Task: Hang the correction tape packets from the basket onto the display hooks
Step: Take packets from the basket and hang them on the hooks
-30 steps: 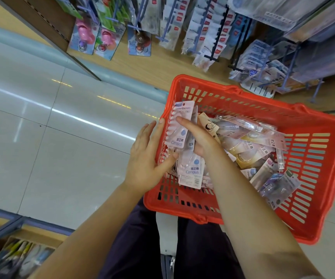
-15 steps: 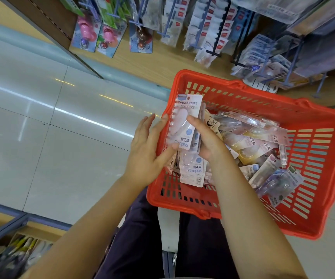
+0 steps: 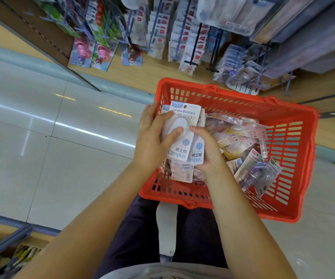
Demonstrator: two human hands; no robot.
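Observation:
A red plastic basket point(image 3: 295, 121) sits in front of me on my lap, holding several correction tape packets point(image 3: 241, 141). Over its left end both hands hold a small stack of white-and-blue Campus packets point(image 3: 184, 125). My left hand point(image 3: 152, 137) grips the stack from the left, thumb across the top packet's front. My right hand point(image 3: 207, 150) grips the stack's lower right edge, thumb tip meeting the left thumb. Display hooks point(image 3: 194, 45) with hanging packets stand beyond the basket.
The wooden display wall carries rows of hanging stationery, with pink items point(image 3: 82, 51) at the left and blue-white packets point(image 3: 241, 71) at the right. Grey tiled floor point(image 3: 41, 148) lies to the left. A low shelf point(image 3: 5, 256) shows at bottom left.
Both hands have gathered the packets into a stack and lifted it slightly. My left thumb has come over the front packet; my right hand has slid down to the stack's lower edge.

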